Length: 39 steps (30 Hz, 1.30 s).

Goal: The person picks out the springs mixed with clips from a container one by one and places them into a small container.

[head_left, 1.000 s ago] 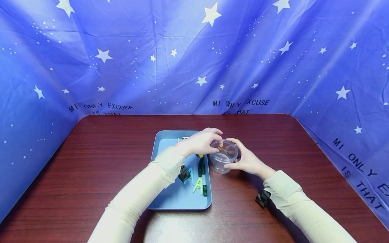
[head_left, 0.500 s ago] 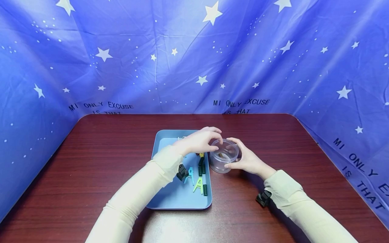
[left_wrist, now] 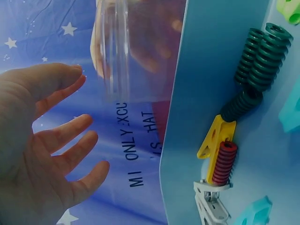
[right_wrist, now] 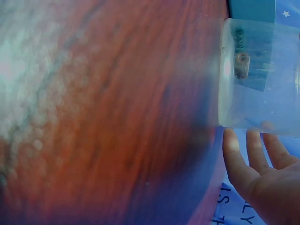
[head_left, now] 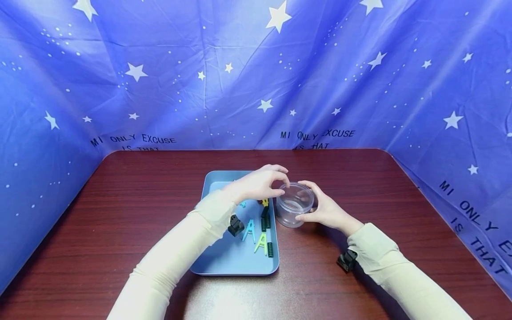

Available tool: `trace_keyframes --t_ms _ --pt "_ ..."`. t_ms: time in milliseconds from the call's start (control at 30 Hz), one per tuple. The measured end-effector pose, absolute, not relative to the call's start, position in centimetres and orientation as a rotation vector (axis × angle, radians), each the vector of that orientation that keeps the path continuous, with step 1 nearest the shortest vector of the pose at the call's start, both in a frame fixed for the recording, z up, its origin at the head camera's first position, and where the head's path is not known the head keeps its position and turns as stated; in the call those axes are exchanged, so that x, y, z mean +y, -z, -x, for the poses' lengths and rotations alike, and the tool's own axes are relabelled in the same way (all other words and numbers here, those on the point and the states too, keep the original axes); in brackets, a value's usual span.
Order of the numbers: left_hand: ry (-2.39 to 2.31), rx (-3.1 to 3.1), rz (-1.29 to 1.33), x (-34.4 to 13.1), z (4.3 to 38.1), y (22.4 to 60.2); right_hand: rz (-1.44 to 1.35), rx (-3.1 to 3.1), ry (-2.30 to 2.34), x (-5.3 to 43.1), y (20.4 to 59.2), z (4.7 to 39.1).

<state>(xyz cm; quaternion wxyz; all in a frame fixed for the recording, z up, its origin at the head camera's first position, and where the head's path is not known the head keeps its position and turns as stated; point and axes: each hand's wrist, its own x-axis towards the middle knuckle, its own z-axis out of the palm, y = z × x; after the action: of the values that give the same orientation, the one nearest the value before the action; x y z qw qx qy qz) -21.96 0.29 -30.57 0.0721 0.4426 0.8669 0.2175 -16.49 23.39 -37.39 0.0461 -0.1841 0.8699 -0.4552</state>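
My right hand (head_left: 330, 212) holds a clear round plastic jar (head_left: 292, 218) upright beside the tray, thumb on the near side and fingers on the far side. Through its wall in the right wrist view shows a brownish coil spring (right_wrist: 242, 65). Near the jar's left rim hovers my left hand (head_left: 258, 183), its fingers apart and nothing in them. Below that hand lies the blue tray (head_left: 224, 264). In the left wrist view the tray bears dark green springs (left_wrist: 267, 56), a red spring (left_wrist: 225, 164), a yellow clothespin (left_wrist: 229, 126) and a whitish clip (left_wrist: 208, 197).
A light blue clothespin (head_left: 250, 231), a yellow-green clothespin (head_left: 261, 243) and another green spring (head_left: 270, 250) lie toward the tray's near right. The dark red wooden table (head_left: 140, 191) meets a blue star-printed curtain (head_left: 240, 89) behind and at the sides.
My left hand let go of the brown spring, which dropped into the jar. That hand then drew back slightly left. My right hand and the jar have stayed in place.
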Motion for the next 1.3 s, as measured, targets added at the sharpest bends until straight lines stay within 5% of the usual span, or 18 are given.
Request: trace_keyframes --t_ms 1300 --pt "-0.598 2.599 -1.152 -4.1 22.4 32.4 0.528 2.622 1.439 23.3 37.5 16.5"
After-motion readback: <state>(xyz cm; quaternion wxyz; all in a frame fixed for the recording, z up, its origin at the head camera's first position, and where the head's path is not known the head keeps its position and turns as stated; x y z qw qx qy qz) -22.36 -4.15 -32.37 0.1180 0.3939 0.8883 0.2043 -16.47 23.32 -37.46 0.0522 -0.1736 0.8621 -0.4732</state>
